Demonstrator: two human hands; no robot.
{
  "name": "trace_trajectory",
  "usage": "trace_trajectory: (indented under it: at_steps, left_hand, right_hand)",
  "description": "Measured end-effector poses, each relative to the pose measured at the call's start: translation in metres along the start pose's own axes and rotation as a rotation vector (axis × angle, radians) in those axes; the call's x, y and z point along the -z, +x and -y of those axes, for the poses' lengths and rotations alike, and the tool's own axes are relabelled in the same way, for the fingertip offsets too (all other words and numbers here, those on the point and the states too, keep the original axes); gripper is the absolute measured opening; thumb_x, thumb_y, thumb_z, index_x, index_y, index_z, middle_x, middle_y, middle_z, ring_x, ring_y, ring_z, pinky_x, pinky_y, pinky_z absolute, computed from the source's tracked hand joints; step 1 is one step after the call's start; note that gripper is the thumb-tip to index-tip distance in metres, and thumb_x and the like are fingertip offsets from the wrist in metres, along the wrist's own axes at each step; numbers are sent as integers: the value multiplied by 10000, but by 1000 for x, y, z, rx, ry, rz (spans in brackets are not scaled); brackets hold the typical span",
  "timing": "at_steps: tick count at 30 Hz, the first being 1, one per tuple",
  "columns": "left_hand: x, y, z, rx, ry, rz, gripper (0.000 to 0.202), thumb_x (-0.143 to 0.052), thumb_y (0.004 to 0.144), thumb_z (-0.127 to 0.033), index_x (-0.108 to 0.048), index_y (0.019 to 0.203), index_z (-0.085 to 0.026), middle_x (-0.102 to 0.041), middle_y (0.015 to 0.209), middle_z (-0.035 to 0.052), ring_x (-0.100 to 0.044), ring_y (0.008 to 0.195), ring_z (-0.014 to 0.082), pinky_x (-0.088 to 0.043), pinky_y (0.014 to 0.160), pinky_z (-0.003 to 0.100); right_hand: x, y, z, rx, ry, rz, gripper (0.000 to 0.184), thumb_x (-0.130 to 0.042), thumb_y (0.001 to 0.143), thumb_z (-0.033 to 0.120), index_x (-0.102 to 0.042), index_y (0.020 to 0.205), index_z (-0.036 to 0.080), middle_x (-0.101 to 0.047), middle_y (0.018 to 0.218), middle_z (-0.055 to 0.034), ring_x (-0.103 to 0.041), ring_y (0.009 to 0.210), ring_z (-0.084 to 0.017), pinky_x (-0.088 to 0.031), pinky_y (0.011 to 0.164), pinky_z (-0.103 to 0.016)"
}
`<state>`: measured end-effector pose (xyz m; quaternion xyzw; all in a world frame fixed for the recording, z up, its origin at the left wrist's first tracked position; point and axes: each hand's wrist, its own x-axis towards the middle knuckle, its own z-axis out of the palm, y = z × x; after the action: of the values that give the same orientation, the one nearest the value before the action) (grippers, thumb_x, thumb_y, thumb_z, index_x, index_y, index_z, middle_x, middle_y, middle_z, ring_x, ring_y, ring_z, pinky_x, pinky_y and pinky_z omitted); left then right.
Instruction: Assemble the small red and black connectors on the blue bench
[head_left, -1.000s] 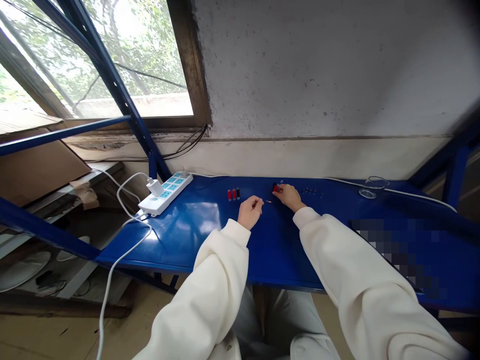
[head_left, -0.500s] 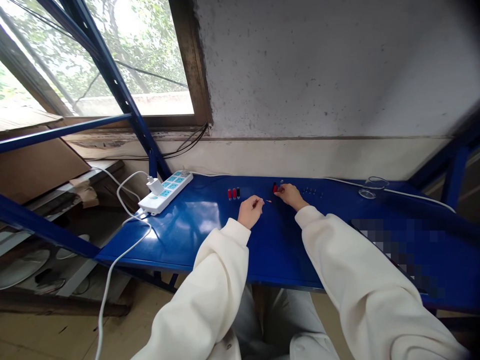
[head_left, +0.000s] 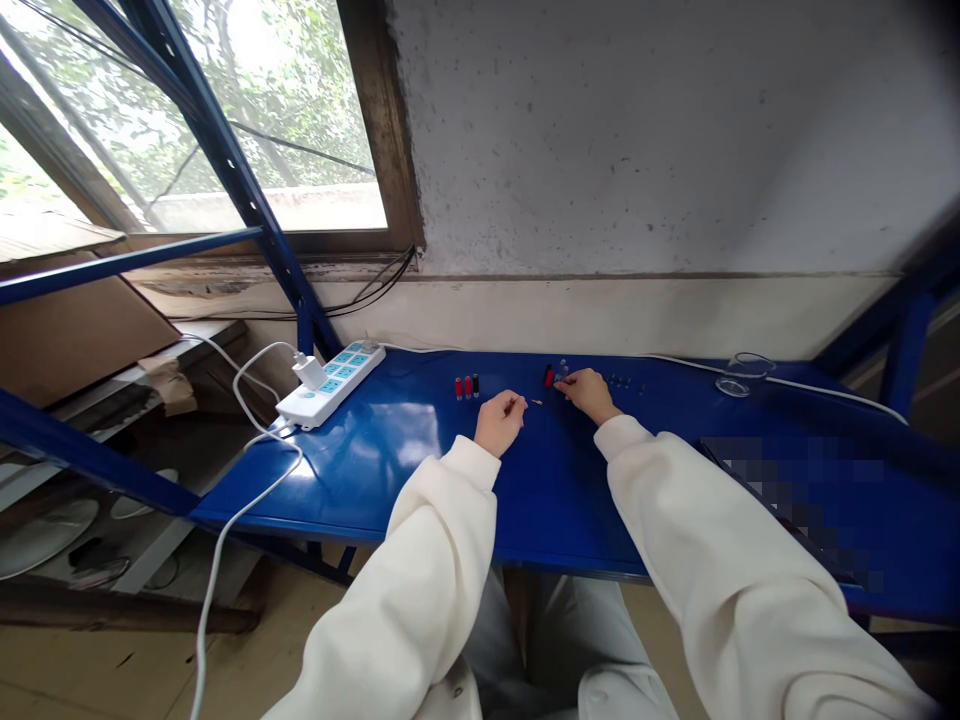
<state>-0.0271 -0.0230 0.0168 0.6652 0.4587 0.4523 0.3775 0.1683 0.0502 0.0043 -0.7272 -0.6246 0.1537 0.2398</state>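
My left hand [head_left: 501, 422] hovers over the blue table [head_left: 450, 480], thumb and fingers pinched together. What sits in the pinch is too small to name. Just right of its fingertips shows a small thin copper-coloured piece [head_left: 537, 402]. Farther right, my right hand [head_left: 591, 394] has its fingers drawn together at the edge of a red and black pair of small cylinders [head_left: 548, 376]. Anything between those fingers is hidden. A small clear piece [head_left: 564, 367] stands behind the fingertips. To the left are two red cylinders [head_left: 463, 387] and a black cylinder [head_left: 475, 385] in a row.
Several tiny clear pieces [head_left: 626, 382] lie right of my right hand. A clear round dish [head_left: 742, 375] sits farther right by a white cable. At the left end is a white power strip [head_left: 330, 388] with a plug in it. A blurred-out dark object [head_left: 787, 505] lies front right.
My right hand has shifted slightly right, away from the red cylinder, and more of that cylinder and the clear piece shows. My left hand has barely moved.
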Motion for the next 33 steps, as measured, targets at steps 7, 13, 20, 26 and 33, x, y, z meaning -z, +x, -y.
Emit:
trace_trajectory:
  at_steps: [7, 13, 20, 26, 33]
  left_hand:
    - [-1, 0, 0, 18, 22, 29, 237, -426, 795, -340, -556, 701, -167, -520, 515, -16, -452, 438, 83, -363, 474, 206]
    - [-2, 1, 4, 21, 112, 115, 214, -436, 787, -301, -568, 680, -170, -557, 536, 4, -478, 451, 99, -372, 489, 214]
    - [-1, 2, 15, -31, 402, -92, 171, -481, 768, -249, -578, 902, -204, -555, 599, 23, -538, 550, 166, -378, 566, 254]
    - [3, 2, 6, 64, 549, -243, 551, -521, 744, -239, -371, 1269, -160, -589, 736, 99, -606, 704, 264, -406, 670, 321]
    - [6, 13, 5, 188, 820, -259, 674, -419, 809, -281, -105, 1385, -128, -619, 889, 152, -610, 834, 272, -426, 720, 326]
  right_hand:
    - [-1, -3, 0, -12, -18, -50, 254, -586, 712, 374, -704, 811, 173, -656, 642, -58, -611, 634, -172, -404, 547, -229]
    - [-3, 0, -2, -25, -46, -32, 299, -590, 703, 402, -700, 869, 179, -672, 727, -78, -623, 723, -207, -413, 577, -248]
    - [9, -7, 2, -49, -105, 9, 457, -601, 693, 404, -630, 1040, 109, -663, 886, -146, -616, 840, -259, -425, 634, -279]
    - [22, -51, 23, 25, 33, -126, 317, -465, 786, 400, -679, 852, 176, -678, 768, -87, -621, 727, -192, -408, 594, -243]
    - [3, -80, 36, 415, 194, -210, 334, -397, 821, 379, -666, 885, 192, -671, 756, -49, -601, 662, -172, -425, 589, -256]
